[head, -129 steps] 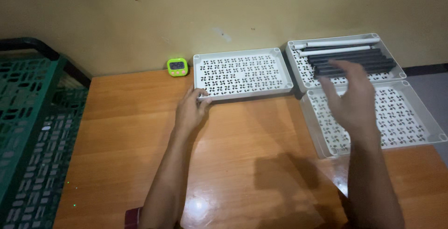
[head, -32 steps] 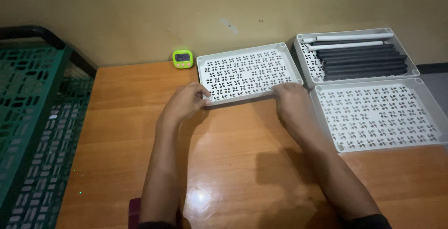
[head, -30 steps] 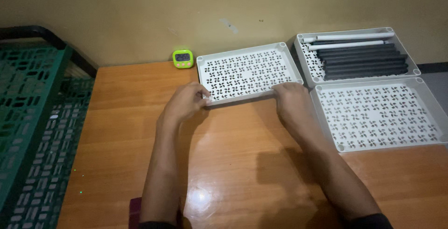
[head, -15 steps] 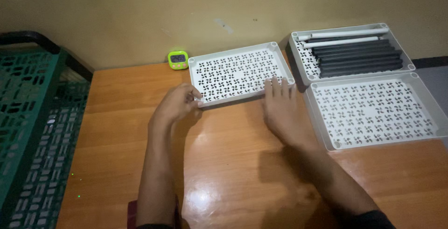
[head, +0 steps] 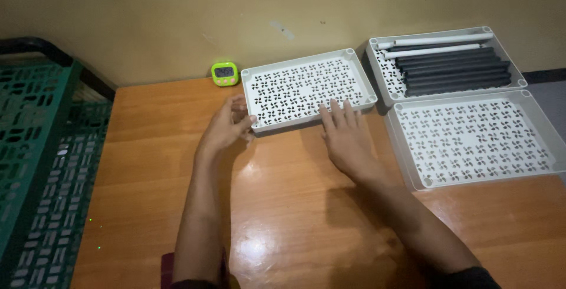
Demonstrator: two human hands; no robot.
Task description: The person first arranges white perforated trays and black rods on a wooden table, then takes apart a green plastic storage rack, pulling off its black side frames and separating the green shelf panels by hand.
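Plain beige wall (head: 147,18) runs behind an orange wooden desk (head: 153,165) with a glossy top. At the far left stands a green plastic crate (head: 35,147) with slotted sides, its dark rim just beside the desk's edge. Against the wall sits a small lime-green timer (head: 224,73), close to the left far corner of a white perforated tray (head: 306,86).

This tray lies flat on the desk, slightly turned, and has nothing in it. The left hand (head: 227,127) touches its near left corner, fingers loosely curled with the thumb at the rim; whether it truly grips the corner cannot be told. The right hand (head: 345,136) lies palm down with fingers spread and straight, the fingertips (head: 336,109) reaching over the tray's near edge onto its patterned floor, holding nothing. Both forearms stretch back toward the lower edge of the view.

To the right, just beside the tray, a second white tray (head: 386,68) sits by the wall and holds a row of dark rods (head: 457,71) with two white rods (head: 439,44) at the far side. In front of it, touching it, a third white tray (head: 477,141) lies bare near the desk's right edge.
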